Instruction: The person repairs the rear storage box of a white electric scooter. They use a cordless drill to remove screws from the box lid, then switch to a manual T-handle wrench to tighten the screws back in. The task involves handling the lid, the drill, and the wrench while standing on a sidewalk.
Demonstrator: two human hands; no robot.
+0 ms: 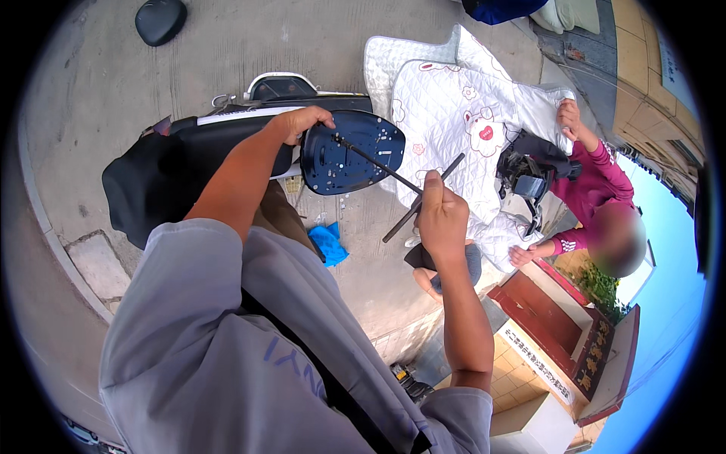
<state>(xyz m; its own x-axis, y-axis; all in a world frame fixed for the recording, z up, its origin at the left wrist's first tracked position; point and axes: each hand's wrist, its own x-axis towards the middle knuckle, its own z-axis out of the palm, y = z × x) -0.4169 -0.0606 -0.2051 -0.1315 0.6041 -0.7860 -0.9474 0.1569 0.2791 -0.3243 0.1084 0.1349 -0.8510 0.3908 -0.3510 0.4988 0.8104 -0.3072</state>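
Note:
My left hand [302, 123] curls over the upper left rim of a dark oval plate [349, 168] dotted with small bright holes or fittings, mounted by a black-and-white scooter [181, 170]. My right hand [442, 216] is closed around a long black T-handled wrench [383, 167], thumb over the crossbar. The shaft runs up-left to the plate, its tip touching near the upper left, just below my left fingers. Whether the tip sits in a fastener is too small to tell.
A person in magenta sleeves [590, 181] holds a white quilted scooter cover [446, 113] at right, around black handlebar parts [529, 181]. A blue bag [327, 242] lies on the pavement [272, 45], a black rounded case [160, 19] at upper left. A building [541, 303] stands lower right.

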